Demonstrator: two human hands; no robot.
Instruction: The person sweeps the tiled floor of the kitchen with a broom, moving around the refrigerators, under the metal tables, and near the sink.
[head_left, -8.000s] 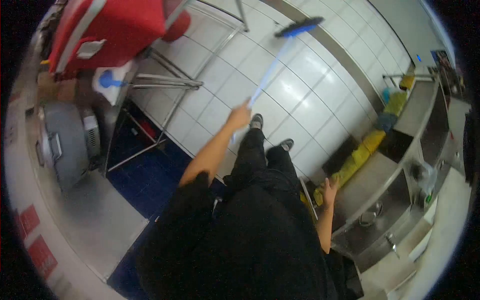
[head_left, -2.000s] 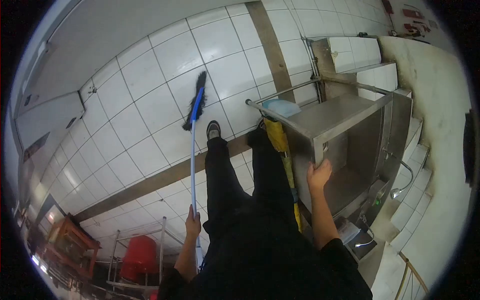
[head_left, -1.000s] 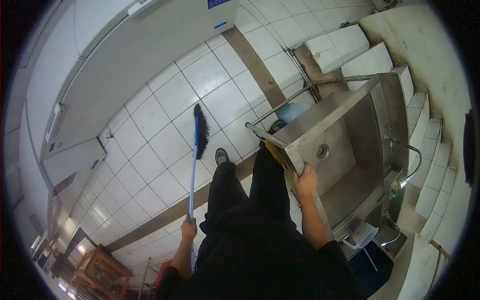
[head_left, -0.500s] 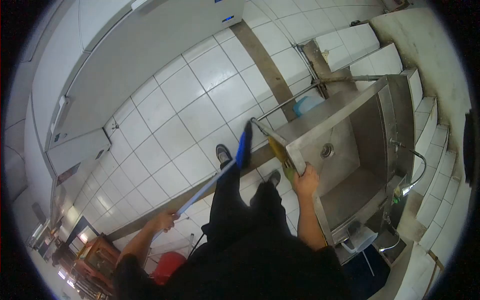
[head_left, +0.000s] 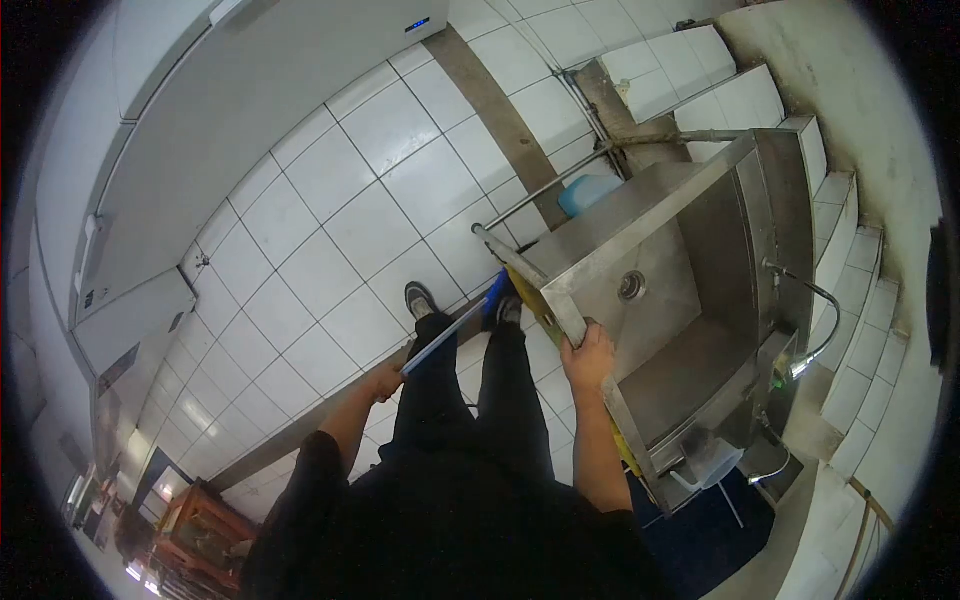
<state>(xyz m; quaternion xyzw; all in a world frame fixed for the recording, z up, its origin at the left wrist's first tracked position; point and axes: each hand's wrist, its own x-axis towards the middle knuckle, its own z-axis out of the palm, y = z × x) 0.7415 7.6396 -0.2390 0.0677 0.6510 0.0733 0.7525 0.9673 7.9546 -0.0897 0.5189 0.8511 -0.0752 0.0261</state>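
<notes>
My left hand (head_left: pixel 385 382) is closed around the pale blue handle of a broom (head_left: pixel 445 337). The handle slants forward and right, across the front of my legs. Its blue head (head_left: pixel 496 288) is low, by my right shoe and beside the sink's front edge; the dark bristles are mostly hidden. With fingers bent over the front rim, my right hand (head_left: pixel 590 358) grips the stainless steel sink (head_left: pixel 568 315). Below that rim hangs something yellow-green, like a cloth (head_left: pixel 530 297), partly covered by the sink and my hand.
A white freezer-like cabinet (head_left: pixel 250 110) lines the left side. White tiles (head_left: pixel 330 230) cover the floor. Under the sink's far end lies a blue-white container (head_left: pixel 588 193), near metal pipes. A clear plastic jug (head_left: pixel 708 462) and curved taps (head_left: pixel 830 310) are at the sink. Wooden furniture (head_left: pixel 200 525) stands at lower left.
The broom has swung right, its head passing from the open floor to beside the sink's front. My left hand has moved right and forward with it. My right hand stays on the rim.
</notes>
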